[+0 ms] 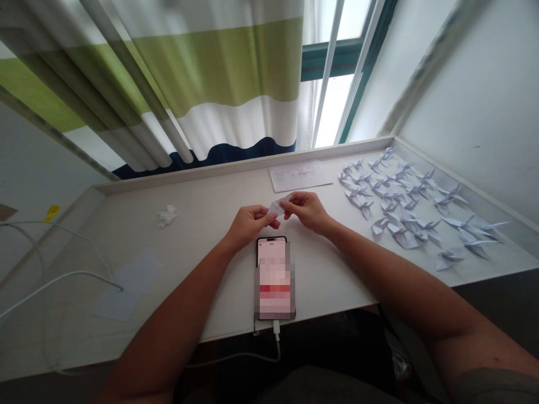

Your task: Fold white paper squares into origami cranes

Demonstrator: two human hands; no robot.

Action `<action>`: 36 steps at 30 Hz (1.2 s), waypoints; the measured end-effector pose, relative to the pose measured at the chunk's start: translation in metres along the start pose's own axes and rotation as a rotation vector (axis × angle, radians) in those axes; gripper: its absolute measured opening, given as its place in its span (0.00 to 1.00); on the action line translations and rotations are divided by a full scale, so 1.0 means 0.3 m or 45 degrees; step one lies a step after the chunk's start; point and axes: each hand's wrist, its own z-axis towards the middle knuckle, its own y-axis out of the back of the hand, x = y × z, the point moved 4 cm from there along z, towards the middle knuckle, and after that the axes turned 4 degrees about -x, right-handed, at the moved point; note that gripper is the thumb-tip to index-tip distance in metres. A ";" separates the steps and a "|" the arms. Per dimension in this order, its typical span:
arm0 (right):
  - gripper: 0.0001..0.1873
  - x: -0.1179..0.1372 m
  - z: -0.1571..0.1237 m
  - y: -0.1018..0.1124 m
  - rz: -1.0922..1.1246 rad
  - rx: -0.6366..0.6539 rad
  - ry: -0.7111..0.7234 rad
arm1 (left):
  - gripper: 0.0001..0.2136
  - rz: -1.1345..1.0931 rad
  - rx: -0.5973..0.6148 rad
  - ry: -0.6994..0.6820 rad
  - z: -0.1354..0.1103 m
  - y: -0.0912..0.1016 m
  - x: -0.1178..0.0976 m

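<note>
Between my two hands is a small piece of folded white paper, raised a little over the white desk. My left hand pinches its lower left side. At its upper right, my right hand grips the edge between thumb and fingers. The fingers cover parts of the paper, so its full shape is hidden. Just below the hands lies a smartphone with its screen lit and partly blurred. Many folded paper cranes are spread over the right side of the desk.
A sheet with print or writing lies near the desk's back ledge. Crumpled white paper and a flat sheet are on the left. White cables cross the left side; a charging cable hangs over the front edge.
</note>
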 end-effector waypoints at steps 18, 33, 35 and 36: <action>0.08 -0.026 0.016 0.040 -1.053 0.172 0.313 | 0.07 0.730 0.033 -0.510 0.048 0.013 0.048; 0.07 -0.047 0.024 0.024 -0.864 0.383 0.375 | 0.07 0.809 0.077 -0.487 0.057 0.015 0.032; 0.07 -0.052 0.027 0.024 -0.896 0.340 0.359 | 0.07 0.811 0.065 -0.473 0.061 0.012 0.033; 0.06 -0.054 0.029 0.025 -0.918 0.307 0.346 | 0.07 0.812 0.058 -0.460 0.063 0.011 0.034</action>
